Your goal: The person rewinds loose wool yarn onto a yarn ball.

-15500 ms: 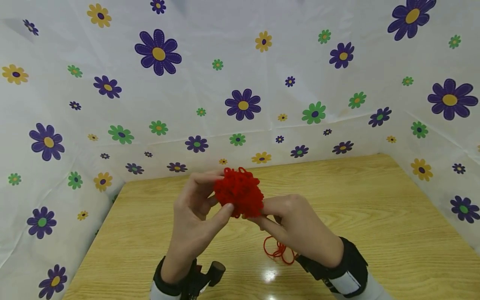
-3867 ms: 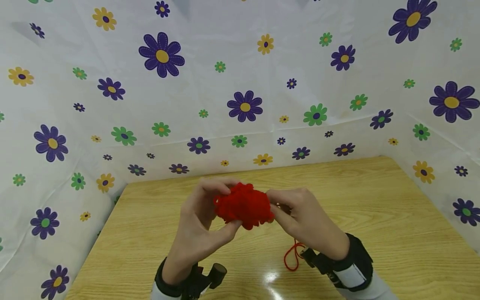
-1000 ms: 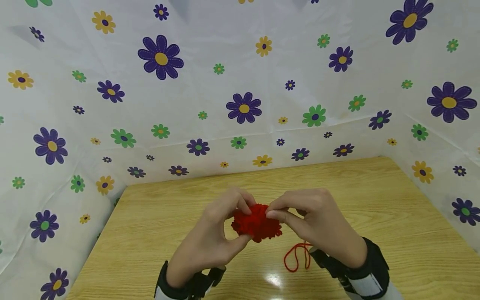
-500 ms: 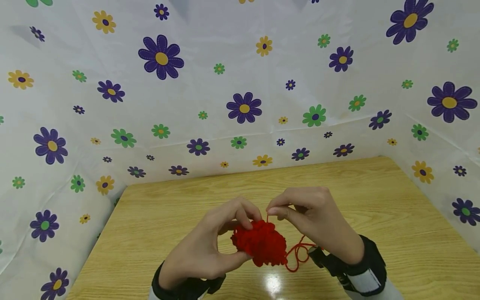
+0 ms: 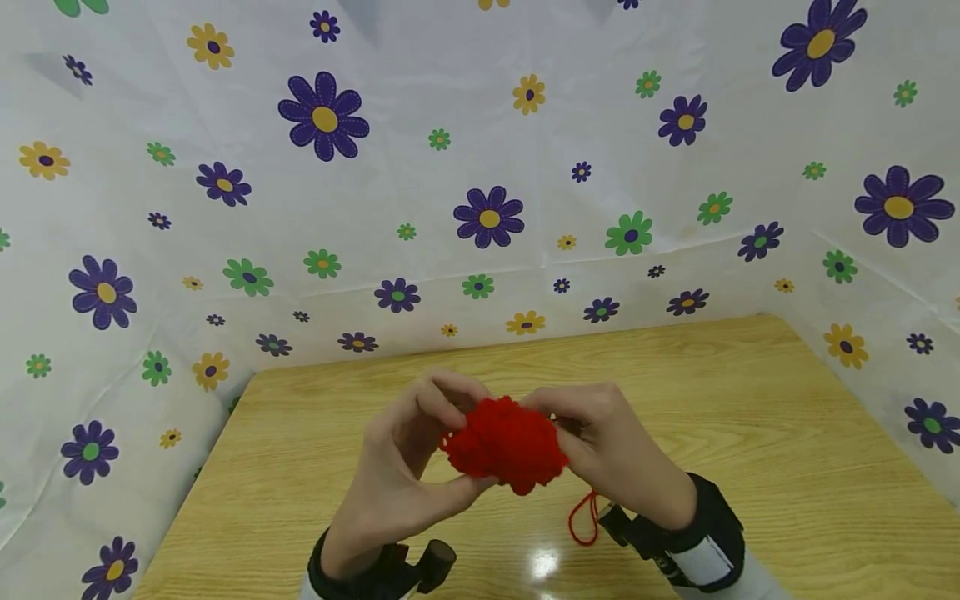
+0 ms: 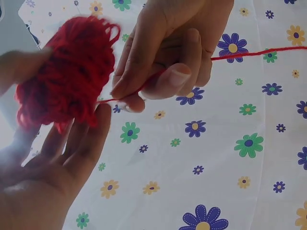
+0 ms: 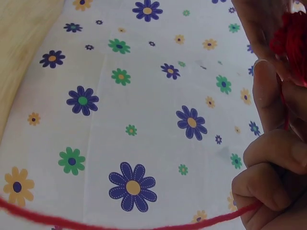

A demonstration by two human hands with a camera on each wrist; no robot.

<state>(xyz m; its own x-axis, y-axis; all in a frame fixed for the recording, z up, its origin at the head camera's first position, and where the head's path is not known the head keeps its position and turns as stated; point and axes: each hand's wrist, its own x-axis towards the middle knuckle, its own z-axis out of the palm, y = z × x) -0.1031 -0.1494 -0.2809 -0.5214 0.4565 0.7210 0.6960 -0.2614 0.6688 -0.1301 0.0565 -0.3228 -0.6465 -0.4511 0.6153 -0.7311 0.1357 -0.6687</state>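
Note:
A bundle of red yarn is held above the table in the head view. My left hand grips it from the left, thumb below and fingers over the top. At its right side, my right hand pinches the strand of yarn that comes off the bundle. In the left wrist view that red strand runs from the bundle through the curled right fingers and off to the right. The right wrist view shows the strand leaving the right hand and crossing the bottom.
A loose loop of red yarn lies on the wooden table below the right wrist. Flower-printed white sheeting stands behind the table and along its sides. Both wrists wear black straps with small devices.
Half a second ago the right hand held a short strand taut above the bundle. It is now against the bundle's right side. The bundle has been raised and the loose yarn shows less.

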